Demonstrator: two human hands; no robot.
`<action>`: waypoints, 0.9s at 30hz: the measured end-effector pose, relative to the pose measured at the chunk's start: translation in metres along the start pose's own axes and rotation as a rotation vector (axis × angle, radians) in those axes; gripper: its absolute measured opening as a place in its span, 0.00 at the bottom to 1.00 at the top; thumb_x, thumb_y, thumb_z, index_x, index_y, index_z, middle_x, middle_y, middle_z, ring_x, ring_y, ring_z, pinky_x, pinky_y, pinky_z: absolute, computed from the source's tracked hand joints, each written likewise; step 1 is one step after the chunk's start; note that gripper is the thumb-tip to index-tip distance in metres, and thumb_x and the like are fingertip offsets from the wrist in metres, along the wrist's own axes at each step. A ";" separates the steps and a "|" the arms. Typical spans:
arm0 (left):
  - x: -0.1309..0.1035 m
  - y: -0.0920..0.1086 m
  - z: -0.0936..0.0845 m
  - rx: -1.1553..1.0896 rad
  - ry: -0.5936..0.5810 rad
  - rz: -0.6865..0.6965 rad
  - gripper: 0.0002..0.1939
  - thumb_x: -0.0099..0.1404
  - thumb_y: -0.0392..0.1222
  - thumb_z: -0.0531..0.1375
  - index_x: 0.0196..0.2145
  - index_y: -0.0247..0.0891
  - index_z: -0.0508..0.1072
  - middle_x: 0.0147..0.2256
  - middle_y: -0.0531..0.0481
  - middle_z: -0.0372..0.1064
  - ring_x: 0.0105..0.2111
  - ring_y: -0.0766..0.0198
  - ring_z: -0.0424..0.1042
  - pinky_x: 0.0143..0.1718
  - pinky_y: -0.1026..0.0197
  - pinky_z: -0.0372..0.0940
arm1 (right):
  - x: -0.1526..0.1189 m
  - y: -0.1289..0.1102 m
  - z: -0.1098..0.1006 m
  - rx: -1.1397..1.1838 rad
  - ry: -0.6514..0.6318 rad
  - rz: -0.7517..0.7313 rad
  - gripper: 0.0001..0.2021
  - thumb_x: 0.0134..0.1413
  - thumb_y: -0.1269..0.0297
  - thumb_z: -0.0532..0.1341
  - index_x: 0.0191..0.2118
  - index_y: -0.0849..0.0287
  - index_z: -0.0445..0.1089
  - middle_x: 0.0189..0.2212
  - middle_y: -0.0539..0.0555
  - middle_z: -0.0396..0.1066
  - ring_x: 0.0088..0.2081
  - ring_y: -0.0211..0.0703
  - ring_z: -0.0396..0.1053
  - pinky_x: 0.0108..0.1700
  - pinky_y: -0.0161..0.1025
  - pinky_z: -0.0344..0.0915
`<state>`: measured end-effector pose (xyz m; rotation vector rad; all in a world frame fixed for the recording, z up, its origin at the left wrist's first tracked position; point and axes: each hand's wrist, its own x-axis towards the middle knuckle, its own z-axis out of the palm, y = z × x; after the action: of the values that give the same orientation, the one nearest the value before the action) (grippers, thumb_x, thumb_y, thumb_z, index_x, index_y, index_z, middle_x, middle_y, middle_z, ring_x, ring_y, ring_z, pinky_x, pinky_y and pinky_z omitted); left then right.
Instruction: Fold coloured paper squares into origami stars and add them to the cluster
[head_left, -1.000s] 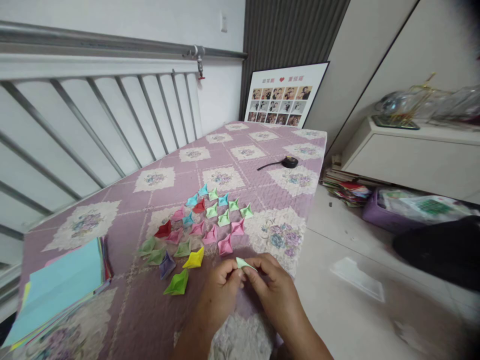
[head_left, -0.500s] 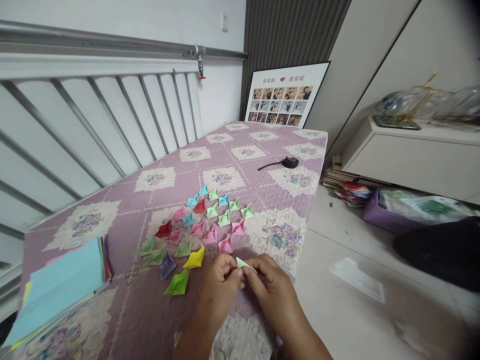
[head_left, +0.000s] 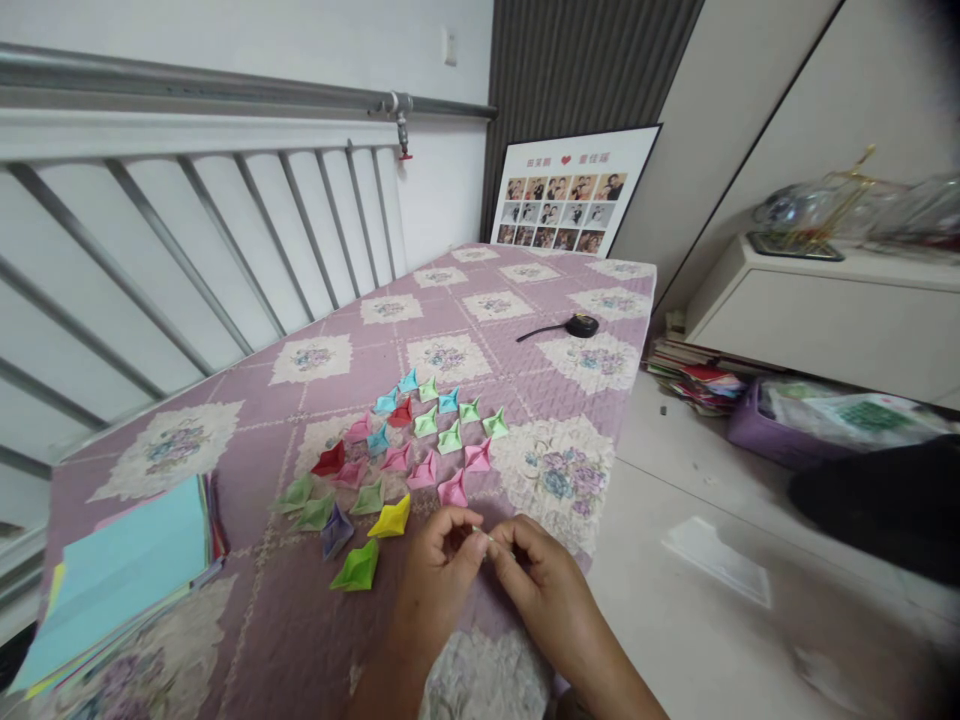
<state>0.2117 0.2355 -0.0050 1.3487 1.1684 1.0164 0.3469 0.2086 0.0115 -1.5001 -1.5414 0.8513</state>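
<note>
My left hand (head_left: 444, 557) and my right hand (head_left: 531, 562) meet over the near part of the table, both closed in a pinch. Between the fingertips is a small folded piece of pale green paper (head_left: 484, 534), seen nearly edge-on and mostly hidden by the fingers. Just beyond lie rows of small folded paper boats. A pink paper boat (head_left: 453, 489) is closest to my fingers. To the left of my left hand sit a yellow paper boat (head_left: 391, 518), a bright green paper boat (head_left: 355, 568) and a purple paper boat (head_left: 337, 531).
A stack of coloured paper sheets (head_left: 135, 545) lies at the table's left, light blue on top. A black tape measure (head_left: 581, 325) rests farther back on the floral tablecloth (head_left: 360, 350). A radiator (head_left: 187, 250) runs along the left wall. At right on the floor stands a purple bin (head_left: 750, 425).
The folded pale green paper has turned from showing a triangular face to a thin edge. My fingers have closed further over it. The paper boats stay where they were.
</note>
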 end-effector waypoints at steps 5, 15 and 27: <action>0.000 -0.002 -0.004 0.022 -0.016 0.015 0.06 0.60 0.41 0.56 0.27 0.39 0.71 0.28 0.53 0.68 0.31 0.63 0.67 0.36 0.63 0.60 | -0.001 0.001 0.002 -0.013 -0.019 -0.016 0.13 0.58 0.58 0.54 0.25 0.56 0.62 0.24 0.49 0.63 0.30 0.41 0.63 0.33 0.36 0.59; 0.000 0.002 -0.002 0.065 0.041 -0.016 0.07 0.60 0.42 0.54 0.25 0.40 0.66 0.25 0.55 0.63 0.29 0.64 0.64 0.32 0.65 0.58 | 0.000 0.004 0.007 0.009 0.003 0.055 0.13 0.56 0.56 0.56 0.24 0.56 0.63 0.22 0.47 0.62 0.27 0.39 0.62 0.30 0.35 0.58; -0.001 0.001 -0.003 -0.018 0.055 -0.042 0.10 0.60 0.45 0.56 0.24 0.40 0.65 0.24 0.56 0.61 0.27 0.65 0.62 0.30 0.65 0.57 | -0.001 -0.002 0.008 0.019 0.034 0.062 0.15 0.56 0.55 0.56 0.22 0.56 0.60 0.21 0.47 0.62 0.26 0.38 0.60 0.28 0.34 0.57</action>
<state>0.2086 0.2352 -0.0032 1.2840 1.2213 1.0367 0.3392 0.2075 0.0095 -1.5475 -1.4655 0.8692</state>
